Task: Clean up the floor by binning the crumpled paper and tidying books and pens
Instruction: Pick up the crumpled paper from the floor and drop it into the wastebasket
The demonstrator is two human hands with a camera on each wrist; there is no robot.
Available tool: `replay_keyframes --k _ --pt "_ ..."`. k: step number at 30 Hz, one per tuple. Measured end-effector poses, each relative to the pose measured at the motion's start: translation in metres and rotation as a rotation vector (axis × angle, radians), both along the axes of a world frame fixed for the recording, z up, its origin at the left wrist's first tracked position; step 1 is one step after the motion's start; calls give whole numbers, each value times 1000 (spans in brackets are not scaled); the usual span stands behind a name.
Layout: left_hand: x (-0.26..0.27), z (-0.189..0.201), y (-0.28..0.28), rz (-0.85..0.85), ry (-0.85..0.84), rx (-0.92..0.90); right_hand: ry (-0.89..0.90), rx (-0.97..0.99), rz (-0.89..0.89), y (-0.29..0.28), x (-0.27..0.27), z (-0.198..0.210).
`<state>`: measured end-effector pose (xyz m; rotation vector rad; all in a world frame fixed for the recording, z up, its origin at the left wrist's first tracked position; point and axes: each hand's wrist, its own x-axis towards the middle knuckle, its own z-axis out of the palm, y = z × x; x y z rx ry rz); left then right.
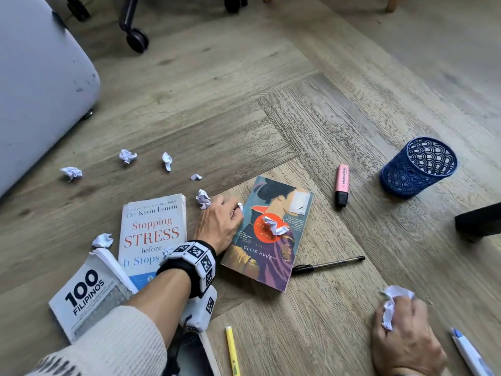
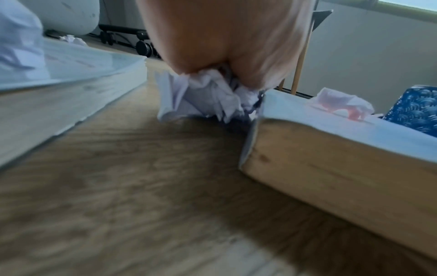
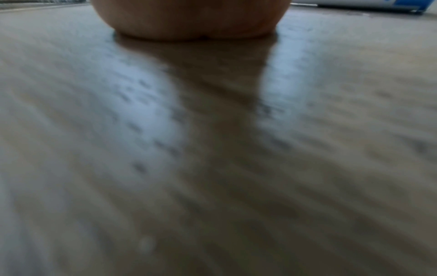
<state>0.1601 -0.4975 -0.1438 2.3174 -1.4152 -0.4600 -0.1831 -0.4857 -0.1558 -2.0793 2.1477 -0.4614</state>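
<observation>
— Hands first: what has each got?

— Left hand [image 1: 221, 222] is down on the floor [image 1: 311, 109] between two books, fingers curled round a crumpled paper ball [image 2: 208, 97]; the left wrist view shows the wad bunched under the fingers, touching the floor. Right hand [image 1: 404, 337] rests low on the floor near the bottom right, fingers closed round another paper wad [image 1: 393, 302] that sticks out past the knuckles.

— And the loose paper?

— One ball [image 1: 275, 225] sits on the cover of the Ellis Avery novel [image 1: 260, 256]. One [image 1: 203, 198] lies just beside the left hand, one [image 1: 103, 240] near the corner of the "100 Filipinos" book [image 1: 86, 294], and four more [image 1: 128, 156] are scattered farther out toward the grey bin [image 1: 40, 90].

— Books?

— The "Stopping Stress" book [image 1: 153, 232] lies flat left of the left hand, the novel to its right, the "100 Filipinos" book lower left under the sleeve.

— Pens?

— A pink highlighter [image 1: 341, 185] lies beyond the novel, a black pen [image 1: 328, 265] just beside the novel's lower corner, a yellow highlighter [image 1: 232, 350] at the bottom edge, and a white-and-blue pen [image 1: 471, 354] right of the right hand. The blue mesh pen cup [image 1: 417, 166] stands at the far right, well apart from them.
</observation>
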Motion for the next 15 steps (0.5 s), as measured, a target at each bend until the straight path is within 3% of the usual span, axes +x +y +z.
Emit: replay_keyframes --k 3,5,8,10,15 --pt "-3 10 -3 65 -86 -162 16 22 7 -1 -2 -1" --pt "-15 20 -7 -15 -113 -196 26 41 27 -2 -3 -3" --pt "-44 26 -13 -105 -207 -112 3 67 45 -1 -3 -2" --pt "-61 19 -16 -71 -250 -36 -3 76 51 0 -2 1" --pt "-81 8 -22 -62 -238 -102 16 45 76 1 -3 -1"
